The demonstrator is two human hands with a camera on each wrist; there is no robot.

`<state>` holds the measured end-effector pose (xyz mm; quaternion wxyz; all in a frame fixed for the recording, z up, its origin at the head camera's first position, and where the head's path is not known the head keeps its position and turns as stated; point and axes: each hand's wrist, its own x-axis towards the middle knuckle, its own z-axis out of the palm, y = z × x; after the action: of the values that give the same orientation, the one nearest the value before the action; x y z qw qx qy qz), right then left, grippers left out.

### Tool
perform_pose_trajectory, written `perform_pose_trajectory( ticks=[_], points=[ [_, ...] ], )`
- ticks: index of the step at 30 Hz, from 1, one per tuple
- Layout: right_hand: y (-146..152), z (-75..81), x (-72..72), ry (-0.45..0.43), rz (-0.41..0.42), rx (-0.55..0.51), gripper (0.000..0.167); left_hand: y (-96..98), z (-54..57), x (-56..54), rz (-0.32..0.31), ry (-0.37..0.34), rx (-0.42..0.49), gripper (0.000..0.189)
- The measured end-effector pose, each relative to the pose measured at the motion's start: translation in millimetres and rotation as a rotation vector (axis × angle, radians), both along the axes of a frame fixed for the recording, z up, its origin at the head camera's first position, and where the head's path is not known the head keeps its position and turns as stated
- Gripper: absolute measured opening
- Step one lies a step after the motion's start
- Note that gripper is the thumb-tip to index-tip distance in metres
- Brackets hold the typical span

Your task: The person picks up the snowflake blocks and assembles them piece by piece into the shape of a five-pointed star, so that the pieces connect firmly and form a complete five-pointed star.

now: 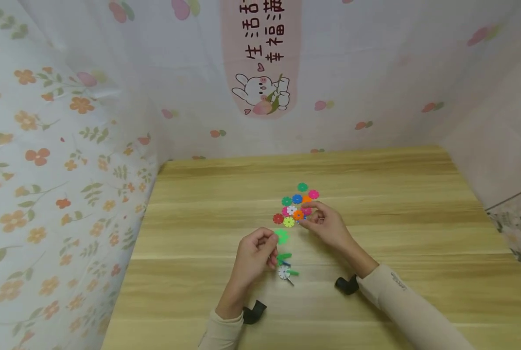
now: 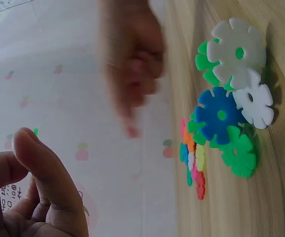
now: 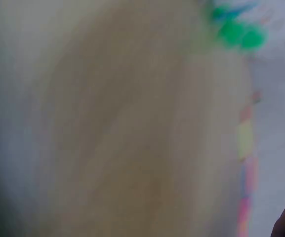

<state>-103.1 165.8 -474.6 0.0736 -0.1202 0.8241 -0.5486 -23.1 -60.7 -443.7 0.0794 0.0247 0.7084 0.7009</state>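
My left hand [image 1: 256,250] pinches a bright green notched plastic disc [image 1: 281,236] between thumb and fingertips. Only a sliver of that disc shows behind the thumb in the left wrist view. Just below this hand stands a joined cluster of green, blue and white discs [image 2: 219,116], slotted together at angles on the table. My right hand [image 1: 328,226] hovers at the right side of a loose group of discs, thumb and index finger apart around an orange disc [image 1: 299,214]. In the left wrist view the right hand is blurred, with no disc visible at its fingertips.
Loose flat discs lie beyond the hands, among them a red disc [image 1: 278,218], a yellow disc [image 1: 288,222] and a teal disc [image 1: 302,187]. Black angled pieces [image 1: 347,284] sit beside both wrists. Patterned cloth [image 1: 199,87] hangs behind the wooden table [image 1: 199,204].
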Motion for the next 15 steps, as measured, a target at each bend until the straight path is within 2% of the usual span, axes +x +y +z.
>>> perform_pose_trajectory(
  ticks=[4, 5, 9, 15],
  points=[
    [1.5, -44.3, -22.3, -0.041, -0.06, 0.111, 0.041, -3.1, 0.9, 2.1, 0.002, 0.0, 0.004, 0.02],
    [1.0, -48.2, -24.5, -0.05, -0.057, 0.131, 0.042, -3.0, 1.4, 2.4, 0.0, 0.004, 0.008, 0.021],
    [-0.8, -53.2, -28.6, -0.05, -0.057, 0.205, 0.04, -3.3, 2.1, 2.0, -0.005, 0.017, 0.01, 0.021],
    [-6.3, -52.7, -32.3, -0.017, -0.068, 0.281, 0.036, -5.2, 2.6, 0.9, 0.021, 0.043, 0.008, 0.018]
  ],
)
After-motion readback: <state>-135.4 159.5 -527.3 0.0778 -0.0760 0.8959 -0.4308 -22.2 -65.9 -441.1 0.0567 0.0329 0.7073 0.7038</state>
